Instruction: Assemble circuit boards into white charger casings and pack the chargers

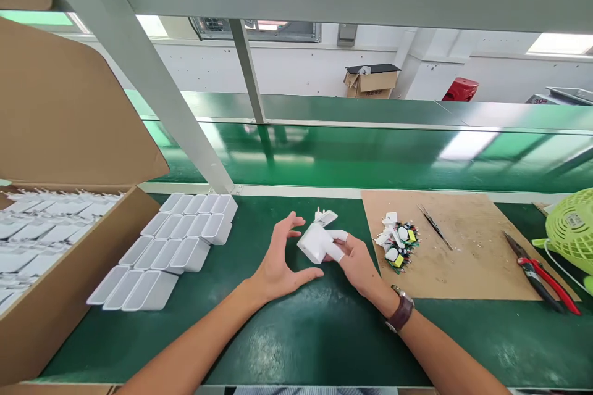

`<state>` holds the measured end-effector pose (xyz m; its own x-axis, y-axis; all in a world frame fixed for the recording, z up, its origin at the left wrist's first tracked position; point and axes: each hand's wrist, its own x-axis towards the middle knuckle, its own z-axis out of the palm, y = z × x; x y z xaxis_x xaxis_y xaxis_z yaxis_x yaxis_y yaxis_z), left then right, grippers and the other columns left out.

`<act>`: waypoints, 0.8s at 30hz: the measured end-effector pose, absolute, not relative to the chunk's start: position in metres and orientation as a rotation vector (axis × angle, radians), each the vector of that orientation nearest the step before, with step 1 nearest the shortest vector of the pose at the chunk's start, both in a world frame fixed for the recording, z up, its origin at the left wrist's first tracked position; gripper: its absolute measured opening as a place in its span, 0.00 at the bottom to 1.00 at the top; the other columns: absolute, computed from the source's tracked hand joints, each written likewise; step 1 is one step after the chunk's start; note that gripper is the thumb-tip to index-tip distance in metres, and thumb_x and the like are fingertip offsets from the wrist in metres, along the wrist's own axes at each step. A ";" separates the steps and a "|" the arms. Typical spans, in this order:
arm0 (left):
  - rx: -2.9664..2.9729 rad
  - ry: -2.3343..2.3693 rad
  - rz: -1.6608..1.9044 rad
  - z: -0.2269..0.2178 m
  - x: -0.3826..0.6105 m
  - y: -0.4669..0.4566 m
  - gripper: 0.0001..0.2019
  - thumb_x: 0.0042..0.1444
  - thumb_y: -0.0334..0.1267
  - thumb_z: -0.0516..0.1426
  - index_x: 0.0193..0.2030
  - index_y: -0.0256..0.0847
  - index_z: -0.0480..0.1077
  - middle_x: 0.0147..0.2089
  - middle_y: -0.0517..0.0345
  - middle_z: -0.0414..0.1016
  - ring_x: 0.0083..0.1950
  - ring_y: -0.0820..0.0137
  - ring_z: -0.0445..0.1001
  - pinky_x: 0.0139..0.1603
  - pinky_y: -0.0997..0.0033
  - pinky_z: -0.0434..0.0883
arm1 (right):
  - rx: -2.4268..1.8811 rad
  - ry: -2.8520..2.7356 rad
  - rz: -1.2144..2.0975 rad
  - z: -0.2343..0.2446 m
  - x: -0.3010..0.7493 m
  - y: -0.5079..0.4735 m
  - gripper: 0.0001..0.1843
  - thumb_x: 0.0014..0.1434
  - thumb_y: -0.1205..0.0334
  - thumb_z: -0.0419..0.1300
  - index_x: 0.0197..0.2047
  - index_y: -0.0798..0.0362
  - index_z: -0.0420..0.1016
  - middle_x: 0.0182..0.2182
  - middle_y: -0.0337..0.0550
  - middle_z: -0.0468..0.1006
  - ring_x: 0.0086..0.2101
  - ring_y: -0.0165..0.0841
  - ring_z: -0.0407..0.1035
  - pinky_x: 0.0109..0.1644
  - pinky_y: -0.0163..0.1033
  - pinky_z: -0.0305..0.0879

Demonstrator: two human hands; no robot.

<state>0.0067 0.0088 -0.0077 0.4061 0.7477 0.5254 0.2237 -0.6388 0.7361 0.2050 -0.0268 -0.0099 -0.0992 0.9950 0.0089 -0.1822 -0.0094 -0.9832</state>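
My right hand (356, 259), with white covers on its fingertips and a watch on the wrist, grips a white charger housing (314, 244) over the mat. A small white plug piece (325, 217) with metal pins shows just behind the housing; whether the two are joined I cannot tell. To the left, my left hand (278, 262) is open, fingers and thumb spread around the housing's near side without gripping it. Small circuit boards (399, 244) with yellow parts and white plug pieces lie to the right of my right hand.
Rows of white open-topped cases (173, 231) stand on the green mat at left. A cardboard box (69, 296) of white parts is farther left. On the brown board (445, 271) lie tweezers (434, 226) and red-handled pliers (540, 271). A green fan (572, 228) stands far right.
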 end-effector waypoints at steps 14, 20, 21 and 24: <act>2.260 0.803 1.318 -0.004 0.013 -0.002 0.40 0.57 0.38 0.68 0.72 0.47 0.53 0.58 0.45 0.74 0.55 0.57 0.77 0.56 0.52 0.77 | -0.849 -0.792 1.785 -0.001 0.198 -0.033 0.20 0.59 0.49 0.66 0.48 0.55 0.79 0.39 0.49 0.85 0.44 0.46 0.81 0.51 0.52 0.77; 2.302 0.828 1.281 -0.002 0.013 -0.002 0.40 0.59 0.36 0.66 0.73 0.46 0.51 0.60 0.43 0.73 0.58 0.55 0.76 0.59 0.49 0.75 | -0.892 -0.837 1.728 -0.001 0.199 -0.031 0.22 0.60 0.47 0.66 0.49 0.55 0.77 0.41 0.49 0.84 0.42 0.44 0.81 0.50 0.52 0.77; 2.315 0.849 1.274 -0.003 0.013 -0.001 0.40 0.60 0.36 0.65 0.74 0.46 0.50 0.60 0.43 0.73 0.59 0.54 0.75 0.59 0.47 0.74 | -0.929 -0.867 1.657 -0.002 0.199 -0.031 0.22 0.59 0.47 0.66 0.49 0.54 0.76 0.42 0.49 0.84 0.42 0.43 0.80 0.50 0.51 0.77; 2.325 0.956 1.182 -0.007 0.011 0.002 0.43 0.60 0.36 0.65 0.76 0.48 0.45 0.62 0.43 0.71 0.63 0.50 0.72 0.62 0.42 0.70 | -1.099 -1.024 1.304 -0.005 0.201 -0.030 0.23 0.56 0.49 0.69 0.50 0.52 0.73 0.44 0.48 0.82 0.43 0.40 0.78 0.50 0.48 0.77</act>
